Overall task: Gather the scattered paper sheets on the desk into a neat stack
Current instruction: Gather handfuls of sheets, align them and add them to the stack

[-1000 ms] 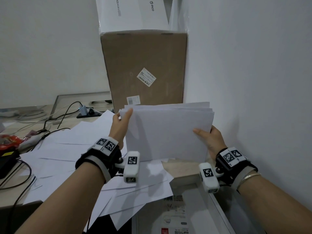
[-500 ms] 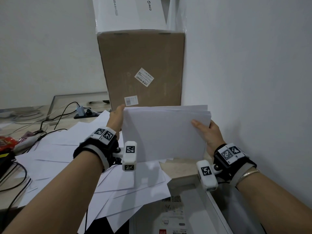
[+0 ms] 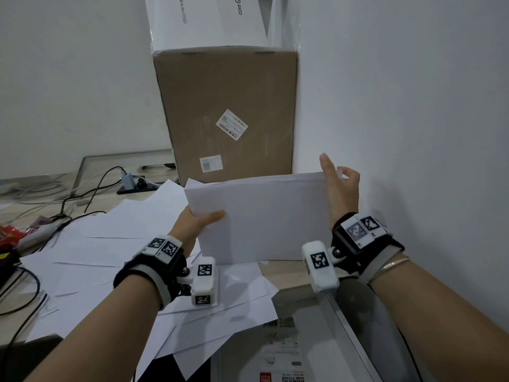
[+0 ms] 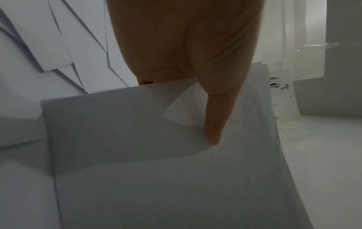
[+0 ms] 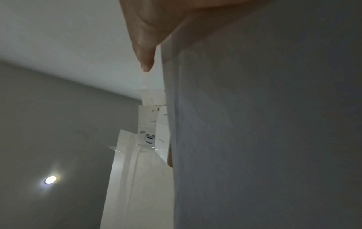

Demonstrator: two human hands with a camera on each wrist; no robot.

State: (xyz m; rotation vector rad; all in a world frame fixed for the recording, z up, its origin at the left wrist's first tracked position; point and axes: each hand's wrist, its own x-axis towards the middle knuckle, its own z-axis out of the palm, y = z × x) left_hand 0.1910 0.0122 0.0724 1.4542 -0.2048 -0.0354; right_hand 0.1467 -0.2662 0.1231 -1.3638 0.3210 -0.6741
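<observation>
A stack of white paper sheets stands on its long edge over the desk, in front of a cardboard box. My left hand grips its left edge low down, thumb on the front face. The left wrist view shows that thumb pressing the stack. My right hand lies against the stack's upper right corner, thumb straight up, fingers loosely bent behind. In the right wrist view the thumb stands clear of the stack. Loose sheets lie spread over the desk to the left.
A tall cardboard box with a white box on top stands just behind the stack. The wall is close on the right. Cables and a red packet lie far left. A glass-topped case sits below.
My left hand slid from the stack's upper left corner down its left edge. My right hand moved up to the upper right corner and its thumb lifted off the paper.
</observation>
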